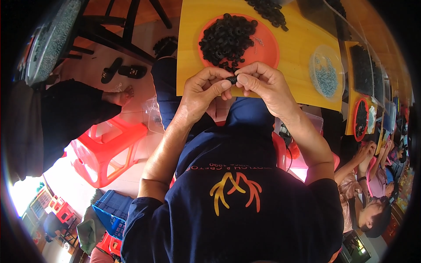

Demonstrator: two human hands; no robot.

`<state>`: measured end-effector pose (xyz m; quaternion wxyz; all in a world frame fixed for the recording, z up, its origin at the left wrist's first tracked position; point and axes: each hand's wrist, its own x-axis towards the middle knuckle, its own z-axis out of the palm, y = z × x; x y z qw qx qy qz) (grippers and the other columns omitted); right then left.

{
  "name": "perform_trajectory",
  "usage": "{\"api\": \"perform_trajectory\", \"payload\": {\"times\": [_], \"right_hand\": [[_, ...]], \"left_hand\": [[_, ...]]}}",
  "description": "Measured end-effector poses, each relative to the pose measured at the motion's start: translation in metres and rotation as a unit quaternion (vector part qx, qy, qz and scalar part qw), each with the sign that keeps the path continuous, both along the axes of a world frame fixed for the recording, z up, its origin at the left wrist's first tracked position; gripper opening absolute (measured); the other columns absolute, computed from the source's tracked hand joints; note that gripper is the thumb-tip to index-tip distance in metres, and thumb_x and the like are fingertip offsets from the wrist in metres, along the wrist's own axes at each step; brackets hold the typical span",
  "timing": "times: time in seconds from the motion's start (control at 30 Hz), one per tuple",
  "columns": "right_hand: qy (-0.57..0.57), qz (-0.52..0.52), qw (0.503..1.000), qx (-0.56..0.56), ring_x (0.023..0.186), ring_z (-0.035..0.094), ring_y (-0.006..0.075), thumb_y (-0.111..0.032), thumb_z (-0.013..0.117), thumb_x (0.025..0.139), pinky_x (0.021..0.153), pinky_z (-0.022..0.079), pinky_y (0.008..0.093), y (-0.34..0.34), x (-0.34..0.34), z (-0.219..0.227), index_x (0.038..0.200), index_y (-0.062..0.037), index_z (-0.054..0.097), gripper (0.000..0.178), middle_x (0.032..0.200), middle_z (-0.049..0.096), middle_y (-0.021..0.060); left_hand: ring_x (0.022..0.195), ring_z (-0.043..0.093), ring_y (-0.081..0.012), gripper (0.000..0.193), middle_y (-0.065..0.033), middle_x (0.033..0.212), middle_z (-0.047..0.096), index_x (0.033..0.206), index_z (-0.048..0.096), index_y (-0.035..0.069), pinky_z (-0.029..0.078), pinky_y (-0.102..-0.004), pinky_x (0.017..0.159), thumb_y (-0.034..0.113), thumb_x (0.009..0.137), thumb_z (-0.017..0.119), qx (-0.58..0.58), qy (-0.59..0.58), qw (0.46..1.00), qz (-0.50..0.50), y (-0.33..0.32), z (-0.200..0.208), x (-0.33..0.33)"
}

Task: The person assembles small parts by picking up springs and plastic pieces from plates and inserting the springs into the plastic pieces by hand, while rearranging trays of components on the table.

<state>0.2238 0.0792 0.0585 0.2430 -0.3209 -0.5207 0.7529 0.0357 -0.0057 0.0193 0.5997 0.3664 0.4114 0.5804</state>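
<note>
Just over the near edge of the yellow tabletop (pixel 302 57), my two hands meet. Thumb and fingers of my left hand (pixel 205 89) pinch a small black part (pixel 231 79) with a rounded body. The fingertips of my right hand (pixel 263 84) close on its other end, partly hiding it. Directly beyond my hands lies an orange-red plate (pixel 268 55). A heap of small black hollow pieces (pixel 226 37) covers its left side, a few of them spilling toward my fingers. Tiny silvery bits (pixel 258 41) rest on the plate's right part.
More black pieces (pixel 271 14) lie at the far edge. To the right stands a clear round tub (pixel 314 72) of small silvery-blue pieces. Red stools (pixel 105 151) and a blue crate (pixel 112 210) stand at left. Other people sit along the right, one person's hands (pixel 366 151) raised near another table.
</note>
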Motion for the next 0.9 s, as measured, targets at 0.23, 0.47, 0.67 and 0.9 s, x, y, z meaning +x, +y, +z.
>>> {"api": "perform_trajectory", "payload": {"times": [0.23, 0.47, 0.67, 0.9], "right_hand": [[-0.024, 0.019, 0.999, 0.026, 0.081, 0.06, 0.0066, -0.02, 0.068, 0.097, 0.07, 0.05, 0.0225, -0.002, 0.002, 0.002, 0.107, -0.0021, 0.067, 0.021, 0.095, 0.068, 0.0022], [-0.047, 0.094, 0.994, -0.008, 0.08, 0.06, 0.007, -0.025, 0.07, 0.096, 0.07, 0.051, 0.0236, 0.008, 0.008, 0.014, 0.104, -0.0024, 0.066, 0.025, 0.09, 0.067, 0.0023], [-0.074, 0.083, 0.993, 0.024, 0.078, 0.061, 0.0068, -0.024, 0.07, 0.095, 0.069, 0.051, 0.0233, 0.007, 0.009, 0.012, 0.101, -0.0026, 0.066, 0.023, 0.089, 0.066, 0.0011], [-0.139, -0.029, 0.931, 0.337, 0.075, 0.066, 0.0129, -0.009, 0.07, 0.093, 0.064, 0.054, 0.0279, -0.013, 0.0, 0.004, 0.098, 0.002, 0.062, 0.014, 0.083, 0.068, 0.008]], "left_hand": [[0.074, 0.063, -0.0125, 0.019, -0.0073, 0.085, 0.066, 0.113, 0.061, -0.001, 0.053, -0.0238, 0.068, 0.009, 0.098, 0.063, -0.014, -0.006, 1.0, -0.022, -0.003, -0.002, -0.002], [0.072, 0.063, -0.0096, 0.018, -0.0044, 0.079, 0.066, 0.112, 0.062, 0.0, 0.052, -0.022, 0.063, 0.012, 0.098, 0.063, -0.035, -0.053, 0.996, -0.06, -0.002, -0.003, -0.006], [0.072, 0.063, -0.0109, 0.017, -0.0065, 0.082, 0.066, 0.111, 0.061, -0.002, 0.055, -0.0229, 0.065, 0.009, 0.098, 0.062, -0.049, 0.007, 0.996, -0.069, -0.001, 0.002, -0.005], [0.075, 0.063, -0.0079, 0.017, -0.0035, 0.081, 0.065, 0.11, 0.063, -0.001, 0.052, -0.0223, 0.067, 0.01, 0.097, 0.064, -0.028, 0.043, 0.997, -0.053, 0.005, 0.009, -0.002]]}}
